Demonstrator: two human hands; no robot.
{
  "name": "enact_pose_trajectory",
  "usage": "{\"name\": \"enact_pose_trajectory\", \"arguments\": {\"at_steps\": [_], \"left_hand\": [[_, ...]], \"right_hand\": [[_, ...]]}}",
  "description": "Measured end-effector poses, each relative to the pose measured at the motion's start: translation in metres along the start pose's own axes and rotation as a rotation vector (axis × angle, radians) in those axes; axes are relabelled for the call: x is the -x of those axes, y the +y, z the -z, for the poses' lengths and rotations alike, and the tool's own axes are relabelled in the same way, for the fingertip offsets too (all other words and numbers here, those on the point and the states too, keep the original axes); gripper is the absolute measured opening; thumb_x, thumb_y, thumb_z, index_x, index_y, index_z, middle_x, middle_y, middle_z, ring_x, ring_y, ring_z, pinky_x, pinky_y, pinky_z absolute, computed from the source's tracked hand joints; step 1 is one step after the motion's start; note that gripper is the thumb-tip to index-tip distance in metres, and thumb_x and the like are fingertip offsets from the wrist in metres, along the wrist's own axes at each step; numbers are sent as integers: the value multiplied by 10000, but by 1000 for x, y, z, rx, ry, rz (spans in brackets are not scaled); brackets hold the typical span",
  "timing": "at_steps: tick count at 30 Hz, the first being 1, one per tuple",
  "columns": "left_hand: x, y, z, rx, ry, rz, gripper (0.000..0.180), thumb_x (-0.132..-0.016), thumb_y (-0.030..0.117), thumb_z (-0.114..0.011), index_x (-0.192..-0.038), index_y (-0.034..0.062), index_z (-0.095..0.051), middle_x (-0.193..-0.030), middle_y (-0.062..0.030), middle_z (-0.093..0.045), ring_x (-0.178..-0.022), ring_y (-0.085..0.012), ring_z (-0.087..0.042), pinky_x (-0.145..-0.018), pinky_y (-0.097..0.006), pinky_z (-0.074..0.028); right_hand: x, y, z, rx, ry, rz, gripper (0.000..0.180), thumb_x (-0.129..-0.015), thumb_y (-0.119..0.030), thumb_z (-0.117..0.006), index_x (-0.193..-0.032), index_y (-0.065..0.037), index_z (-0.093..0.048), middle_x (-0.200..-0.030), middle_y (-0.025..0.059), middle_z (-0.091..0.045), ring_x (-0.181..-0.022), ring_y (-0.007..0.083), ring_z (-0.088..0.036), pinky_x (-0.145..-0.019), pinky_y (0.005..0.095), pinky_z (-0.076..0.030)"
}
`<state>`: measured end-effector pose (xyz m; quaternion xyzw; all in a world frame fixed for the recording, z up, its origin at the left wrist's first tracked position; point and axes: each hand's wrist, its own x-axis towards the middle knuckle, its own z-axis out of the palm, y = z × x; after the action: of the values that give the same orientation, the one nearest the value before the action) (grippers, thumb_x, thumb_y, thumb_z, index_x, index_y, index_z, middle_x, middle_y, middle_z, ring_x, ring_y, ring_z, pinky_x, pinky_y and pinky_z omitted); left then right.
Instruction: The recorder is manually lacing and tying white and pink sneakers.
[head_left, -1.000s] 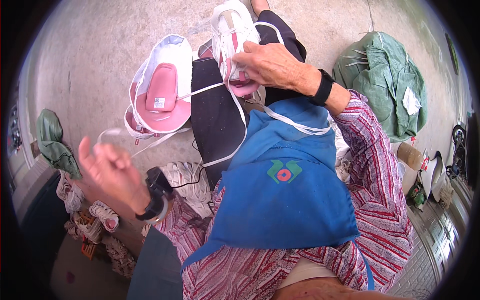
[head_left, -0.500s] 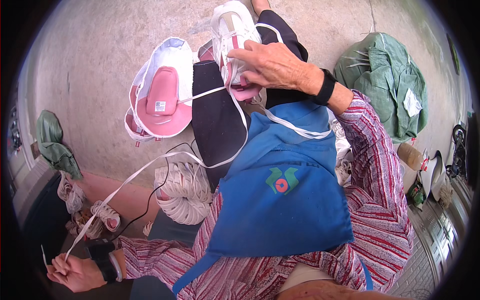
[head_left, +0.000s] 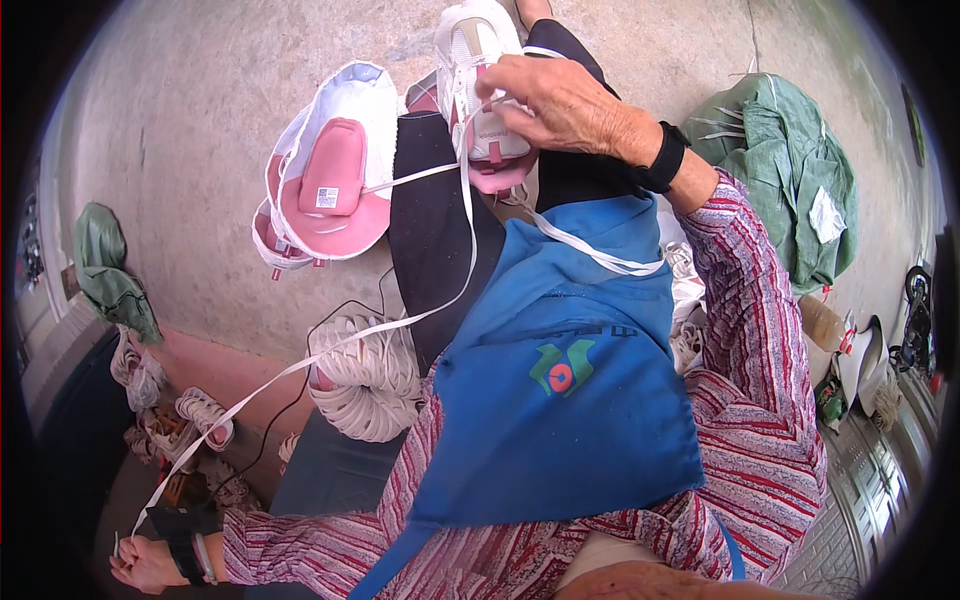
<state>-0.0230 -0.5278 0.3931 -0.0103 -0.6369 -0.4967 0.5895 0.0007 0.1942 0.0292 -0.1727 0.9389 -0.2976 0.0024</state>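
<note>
A white and pink sneaker (head_left: 462, 45) rests on my lap at the top, toe pointing away. My right hand (head_left: 565, 105) is over its lacing, thumb and bent index finger pinching a white strand by the eyelets. A long white shoelace (head_left: 400, 322) runs from the sneaker down across my dark trousers to the far lower left. There my left hand (head_left: 145, 565) is closed around its end, with a short tip poking out above the fingers. Another white lace (head_left: 590, 257) lies looped over my blue apron (head_left: 560, 450).
Left of my lap stands an open shoe box-like stack of white and pink shoes (head_left: 375, 215) with a pink insole (head_left: 333, 165). A bundle of white laces (head_left: 365, 380) lies below. A green sack (head_left: 790, 190) sits at right; more lace bundles (head_left: 205, 415) are at lower left.
My left hand has moved down and slightly right with the lace end. My right hand has shifted up and right on the sneaker, its fingers drawing in from outstretched to a pinch.
</note>
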Motion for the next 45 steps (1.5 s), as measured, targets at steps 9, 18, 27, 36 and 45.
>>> {"name": "enact_pose_trajectory", "arguments": {"at_steps": [9, 18, 27, 36, 45], "left_hand": [[5, -4, 14, -76, 322, -52, 275, -827, 148, -365, -854, 14, -603, -768, -204, -569, -386, -204, -307, -362, -336, -192], [170, 18, -56, -46, -519, 478, 191, -835, 126, -524, -868, -62, -541, -669, -51, -473, -466, -81, -331, -413, -203, -205], [555, 46, -255, -200, -1668, 400, 337, -835, 217, -609, -1006, -47, -488, -827, -208, -550, -772, -352, -566, -699, -418, -450], [627, 33, -252, -310, -1659, 372, 390, -832, 300, -619, -880, -20, -401, -760, -237, -527, -740, -416, -550, -646, -463, -428], [618, 34, -253, -221, -1597, 436, 336, -847, 269, -609, -868, -7, -419, -707, -173, -537, -663, -325, -564, -631, -402, -450]], "right_hand": [[-4, -2, -20, 57, -51, 89, 160, -788, -103, -578, -927, -35, -538, -872, 145, -539, -742, 331, -598, -619, 367, -490], [-4, 22, 14, 99, 384, -327, 278, -829, -246, -589, -943, 7, -587, -768, 173, -603, -752, 347, -619, -682, 403, -491], [26, -24, -30, 126, -85, -308, 344, -861, -226, -546, -1091, -27, -386, -808, 228, -609, -627, 369, -616, -521, 418, -500], [40, -22, -37, 130, -127, -303, 498, -752, -53, -584, -1190, -18, -347, -860, 214, -609, -658, 350, -628, -507, 404, -496], [30, -19, -17, -136, 51, -312, 218, -883, -158, -503, -1022, -6, -433, -680, 223, -580, -628, 383, -598, -518, 437, -467]]}}
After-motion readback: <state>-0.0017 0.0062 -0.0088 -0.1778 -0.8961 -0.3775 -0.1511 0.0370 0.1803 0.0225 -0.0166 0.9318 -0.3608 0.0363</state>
